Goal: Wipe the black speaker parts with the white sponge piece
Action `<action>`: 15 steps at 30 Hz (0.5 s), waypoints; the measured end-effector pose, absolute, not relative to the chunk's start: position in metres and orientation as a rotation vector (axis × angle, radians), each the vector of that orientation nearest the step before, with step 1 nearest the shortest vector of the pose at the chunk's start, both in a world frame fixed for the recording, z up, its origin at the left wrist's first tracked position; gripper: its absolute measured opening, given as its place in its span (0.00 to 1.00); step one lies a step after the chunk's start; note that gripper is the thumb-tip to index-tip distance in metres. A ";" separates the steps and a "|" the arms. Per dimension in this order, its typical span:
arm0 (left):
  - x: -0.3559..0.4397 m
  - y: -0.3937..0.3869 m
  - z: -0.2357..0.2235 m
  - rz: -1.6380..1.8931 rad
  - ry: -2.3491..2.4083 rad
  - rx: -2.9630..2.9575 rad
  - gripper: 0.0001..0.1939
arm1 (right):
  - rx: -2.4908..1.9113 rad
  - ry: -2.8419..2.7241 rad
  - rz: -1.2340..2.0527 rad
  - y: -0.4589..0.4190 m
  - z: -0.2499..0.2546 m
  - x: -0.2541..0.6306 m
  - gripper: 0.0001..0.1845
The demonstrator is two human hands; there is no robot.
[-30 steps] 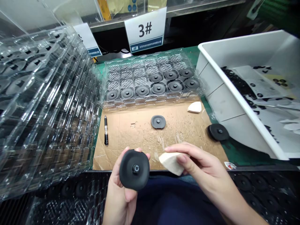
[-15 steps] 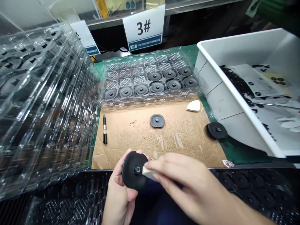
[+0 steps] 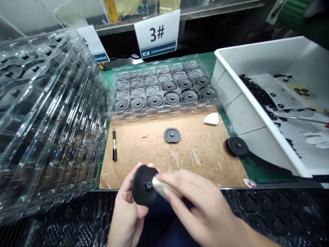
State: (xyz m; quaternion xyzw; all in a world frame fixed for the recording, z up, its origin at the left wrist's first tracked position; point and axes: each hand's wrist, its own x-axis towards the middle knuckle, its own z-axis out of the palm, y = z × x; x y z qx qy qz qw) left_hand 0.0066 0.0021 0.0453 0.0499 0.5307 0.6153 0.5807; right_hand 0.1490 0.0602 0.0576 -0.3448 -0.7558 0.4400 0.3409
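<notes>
My left hand (image 3: pixel 128 206) is closed round the edge of a black round plastic part (image 3: pixel 141 187) with a small raised hub at its centre, tilted with the hub side towards me. In my right hand (image 3: pixel 197 202) a white sponge wedge (image 3: pixel 161 186) is pinched between thumb and fingers, its tip against the part's face beside the hub. Beyond them, a similar black part (image 3: pixel 172 135) lies flat on the cardboard sheet (image 3: pixel 144 157). Another white wedge (image 3: pixel 211 118) rests at the cardboard's far right corner.
Behind the cardboard stands a clear blister tray (image 3: pixel 154 111) holding several black parts. Tall stacked clear trays (image 3: pixel 53 130) rise on the left, near a pen (image 3: pixel 114 144). To the right are a white bin (image 3: pixel 239 82) with dark scraps and more black parts (image 3: pixel 238 146). A green sleeve (image 3: pixel 295 12) shows top right.
The wedge in my right hand has shifted slightly up and left across the part's face. My left hand and the part have moved a little left. The whole view has tilted slightly.
</notes>
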 end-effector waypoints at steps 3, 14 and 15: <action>0.004 0.002 0.050 1.413 1.220 0.114 0.35 | -0.901 -1.706 1.915 0.047 0.045 0.165 0.09; 0.011 0.000 0.049 1.380 1.170 0.070 0.33 | -0.999 -1.816 1.159 0.057 0.056 0.160 0.13; 0.011 -0.001 0.048 1.390 1.186 0.072 0.34 | -0.935 -1.908 1.071 0.058 0.060 0.155 0.14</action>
